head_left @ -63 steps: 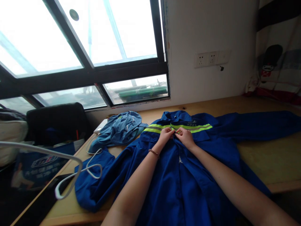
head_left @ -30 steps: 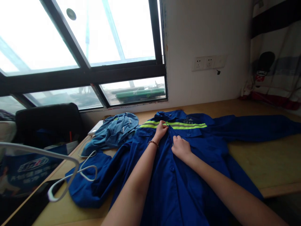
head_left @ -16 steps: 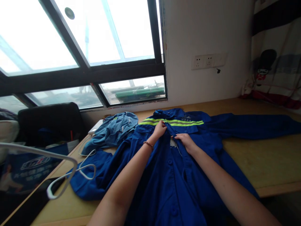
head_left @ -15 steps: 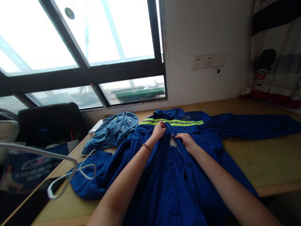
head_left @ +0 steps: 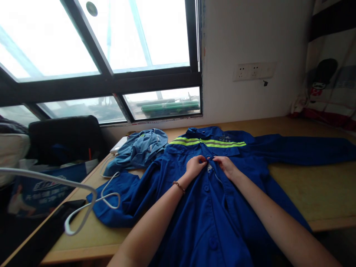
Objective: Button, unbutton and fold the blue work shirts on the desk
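Observation:
A blue work jacket [head_left: 178, 207] with a yellow-green and grey reflective stripe across its chest lies front up, its collar toward the wall. My left hand [head_left: 196, 166] pinches the front placket just below the stripe. Close beside it, my right hand [head_left: 224, 165] grips the edge of the other front panel, fingers closed. Between and below my fingers the front gapes a little and something white shows inside. Further down the placket, buttons [head_left: 213, 243] are visible. Whatever lies right under my fingertips is hidden.
The jacket is spread on a wooden table [head_left: 319, 189]. Left of it lie a crumpled light-blue garment [head_left: 139, 148], a white power strip [head_left: 119, 144] and a white cable [head_left: 91, 211]. A black chair back [head_left: 65, 137] stands beyond the left edge. Wall sockets [head_left: 254, 71] sit behind.
My left hand has come down from the stripe and met my right hand at the opening. The gap in the jacket front has narrowed. The view has shifted slightly.

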Demonstrator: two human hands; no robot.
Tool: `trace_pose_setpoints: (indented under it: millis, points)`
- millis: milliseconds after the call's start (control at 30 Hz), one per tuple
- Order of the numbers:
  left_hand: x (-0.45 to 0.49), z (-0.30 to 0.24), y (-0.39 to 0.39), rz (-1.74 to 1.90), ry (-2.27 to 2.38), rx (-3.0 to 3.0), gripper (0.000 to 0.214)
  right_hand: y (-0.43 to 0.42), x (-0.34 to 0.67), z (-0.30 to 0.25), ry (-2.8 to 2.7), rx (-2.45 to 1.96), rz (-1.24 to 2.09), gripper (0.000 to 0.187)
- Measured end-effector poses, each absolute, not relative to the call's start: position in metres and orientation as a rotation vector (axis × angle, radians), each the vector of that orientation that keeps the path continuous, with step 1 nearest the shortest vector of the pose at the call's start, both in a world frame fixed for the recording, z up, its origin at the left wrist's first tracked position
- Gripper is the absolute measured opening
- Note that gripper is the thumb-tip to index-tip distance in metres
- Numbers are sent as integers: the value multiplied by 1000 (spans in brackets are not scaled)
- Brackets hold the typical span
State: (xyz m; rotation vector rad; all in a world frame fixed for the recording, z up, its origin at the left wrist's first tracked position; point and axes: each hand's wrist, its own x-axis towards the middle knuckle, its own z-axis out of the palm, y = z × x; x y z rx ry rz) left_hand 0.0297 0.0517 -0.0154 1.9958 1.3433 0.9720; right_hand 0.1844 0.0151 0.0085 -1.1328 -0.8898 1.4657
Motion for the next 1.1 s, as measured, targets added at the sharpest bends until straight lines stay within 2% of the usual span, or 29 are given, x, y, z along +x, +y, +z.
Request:
trace_pose_setpoints:
  millis: [300, 633, 767, 833, 933, 1033, 1100]
  points:
    - [20, -3, 47, 887, 927, 1184, 24, 17, 183, 4, -806, -1095, 1515, 17]
    - [23, -3, 44, 933, 853, 1047, 26, 15, 181, 8, -779, -1091, 1517, 11]
    - [26, -1, 41, 947, 859, 1070, 26, 16, 182, 3, -847, -1100, 1494, 17]
    - [28, 0, 39, 932, 879, 1069, 30, 17, 182, 0, -1002, -1150, 1372, 21]
    - [30, 2, 38, 910, 917, 1069, 36, 16, 180, -5, -1322, -1295, 939, 20]
    - [32, 2, 36, 915, 938, 1108, 33, 12, 176, -7, -1597, -1410, 527, 14]
    - [33, 1, 36, 931, 965, 1129, 29, 10, 174, -7, -1698, -1445, 419, 12]
